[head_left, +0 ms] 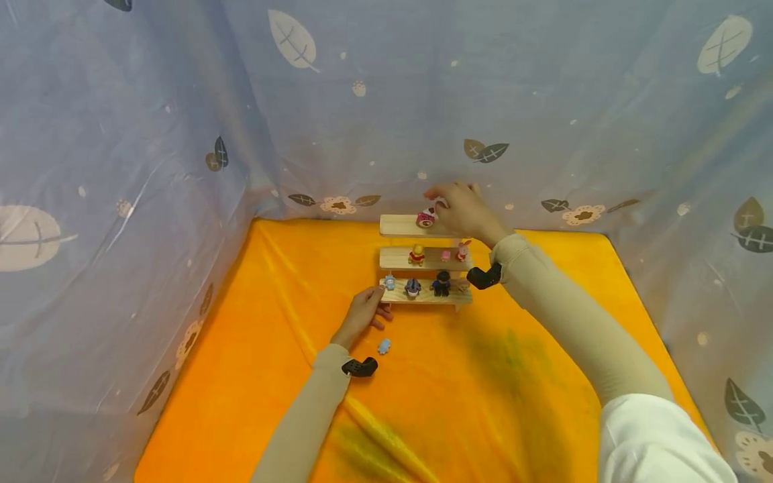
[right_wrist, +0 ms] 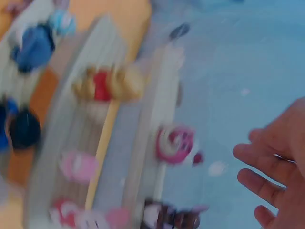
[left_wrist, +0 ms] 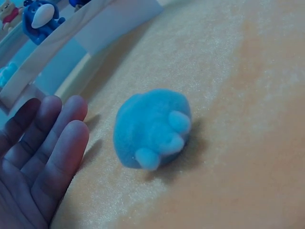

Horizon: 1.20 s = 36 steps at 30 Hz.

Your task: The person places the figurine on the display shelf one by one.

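Observation:
A three-tier wooden shelf [head_left: 395,225] stands near the back wall. My right hand [head_left: 461,208] is raised beside its top tier, fingers loosely spread and holding nothing in the right wrist view. Left of those fingers sits a pink bear figurine [right_wrist: 175,143]; a dark brown figurine [right_wrist: 174,217] stands on the same tier, hidden behind the hand in the head view. My left hand [head_left: 365,308] is at the bottom tier's left end, its fingers extended; whether they touch the wood I cannot tell. Close by on the cloth lies a small light-blue toy [left_wrist: 152,129].
The middle tier bears a yellow bear in red [head_left: 417,254] and two pink figurines [head_left: 463,251]. On the bottom tier are a light-blue figurine [head_left: 389,282], a blue-grey donkey [head_left: 413,288] and a dark-haired figure [head_left: 442,284]. Orange cloth [head_left: 290,282] covers the surface; patterned curtains [head_left: 386,114] surround it.

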Tool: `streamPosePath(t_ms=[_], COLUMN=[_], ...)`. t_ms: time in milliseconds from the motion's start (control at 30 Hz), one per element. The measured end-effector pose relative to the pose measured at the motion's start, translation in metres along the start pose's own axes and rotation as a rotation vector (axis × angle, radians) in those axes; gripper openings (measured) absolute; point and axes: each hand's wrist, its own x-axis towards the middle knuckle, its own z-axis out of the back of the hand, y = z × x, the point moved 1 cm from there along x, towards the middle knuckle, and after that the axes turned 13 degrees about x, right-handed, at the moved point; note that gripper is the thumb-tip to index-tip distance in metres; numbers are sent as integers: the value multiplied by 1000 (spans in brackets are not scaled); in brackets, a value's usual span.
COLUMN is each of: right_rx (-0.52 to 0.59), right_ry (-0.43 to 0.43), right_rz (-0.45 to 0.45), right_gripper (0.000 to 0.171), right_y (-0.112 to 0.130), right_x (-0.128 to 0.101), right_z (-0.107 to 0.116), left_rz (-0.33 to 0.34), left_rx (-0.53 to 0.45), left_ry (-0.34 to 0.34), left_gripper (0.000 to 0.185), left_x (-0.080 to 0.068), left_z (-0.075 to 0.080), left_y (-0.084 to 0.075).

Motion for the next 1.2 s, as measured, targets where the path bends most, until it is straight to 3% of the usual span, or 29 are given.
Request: streamPosePath(t_ms=[200,333,500,867,1067,1200], right_rx=[300,359,425,562,637,691], right_ry=[-189,-230,-206,-124,-95,-76], right_rz=[127,179,211,179,204,171], right_gripper=[33,30,27,24,27,27], right_y=[18,27,33,37,33,26], right_x=[-38,-57,-74,-101,-109,-114], right_z=[-9,-14,-21,-39,-55,-67], left_rz=[3,-1,-10,-6,-10,-10], left_rx=[-10,-12,-14,-32,-29,-27], left_ry=[15,20,9,11,16,20], left_gripper=[52,50,49,48,47,48], left_x=[-4,-3,1,1,3,3], left_z=[4,5,3,2,2,1], left_y=[-2,-3,2,5,4,3])
